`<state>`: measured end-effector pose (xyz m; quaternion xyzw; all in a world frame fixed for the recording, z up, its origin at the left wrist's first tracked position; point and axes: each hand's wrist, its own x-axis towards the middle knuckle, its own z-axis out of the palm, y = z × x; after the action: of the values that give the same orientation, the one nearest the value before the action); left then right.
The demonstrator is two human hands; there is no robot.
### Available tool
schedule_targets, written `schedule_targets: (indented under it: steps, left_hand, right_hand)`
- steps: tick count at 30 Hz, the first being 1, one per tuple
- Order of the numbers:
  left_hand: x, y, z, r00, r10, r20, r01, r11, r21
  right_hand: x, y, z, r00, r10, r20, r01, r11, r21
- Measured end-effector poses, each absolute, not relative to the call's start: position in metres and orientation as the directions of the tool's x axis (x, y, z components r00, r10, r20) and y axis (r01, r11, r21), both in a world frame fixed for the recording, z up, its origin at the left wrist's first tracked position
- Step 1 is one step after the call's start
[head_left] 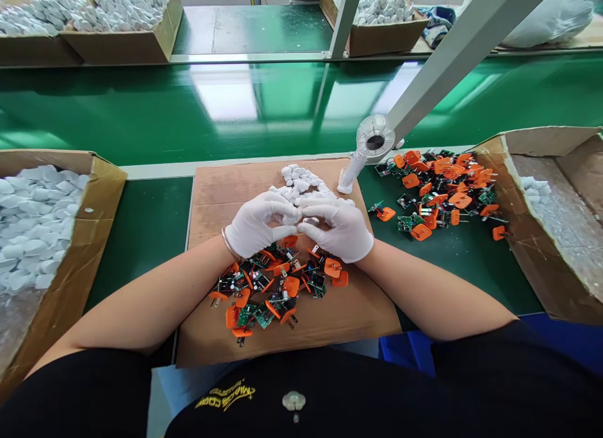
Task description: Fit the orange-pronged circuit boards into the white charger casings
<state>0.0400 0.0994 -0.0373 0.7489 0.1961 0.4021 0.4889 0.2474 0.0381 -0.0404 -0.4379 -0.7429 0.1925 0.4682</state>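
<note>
Both hands wear white gloves and meet over the middle of a cardboard sheet (207, 205). My left hand (260, 224) curls its fingers round a small white piece near its fingertips. My right hand (338, 227) has its fingers bent toward the left one, with a white piece between thumb and fingers. Just beyond the hands lies a pile of white plastic pieces (298, 179), partly hidden by the fingers. Nearer my body, below the hands, is a heap of green circuit boards with orange plug plates (291, 286), metal prongs showing.
More orange plug plates with boards (459, 200) lie on the right. Cardboard boxes with white pieces stand at the left (106, 193) and right (541, 268). A clear plastic fan (375, 136) stands beside a slanting metal post (438, 67). A green belt (141, 111) runs behind.
</note>
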Motion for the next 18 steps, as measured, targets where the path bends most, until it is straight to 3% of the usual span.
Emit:
schedule_targets:
  steps: [5,11,15,18]
  left_hand:
    - [0.038,0.097,-0.037,0.652,0.625,0.429,-0.105,-0.487,0.867]
    - [0.039,0.092,-0.032,0.681,0.637,0.361,-0.123,-0.386,0.914]
    - [0.04,0.089,-0.026,0.632,0.673,0.384,-0.187,-0.348,0.919]
    - [0.032,0.095,-0.024,0.548,0.757,0.355,-0.184,-0.305,0.934]
  right_hand:
    - [0.244,0.035,-0.035,-0.182,0.892,0.413,0.384,0.451,-0.806]
    - [0.24,0.031,-0.045,-0.109,0.884,0.455,0.221,0.468,-0.856]
    - [0.239,0.03,-0.046,-0.006,0.89,0.456,0.227,0.445,-0.866]
    - [0.242,0.032,-0.044,0.073,0.902,0.426,0.142,0.413,-0.899]
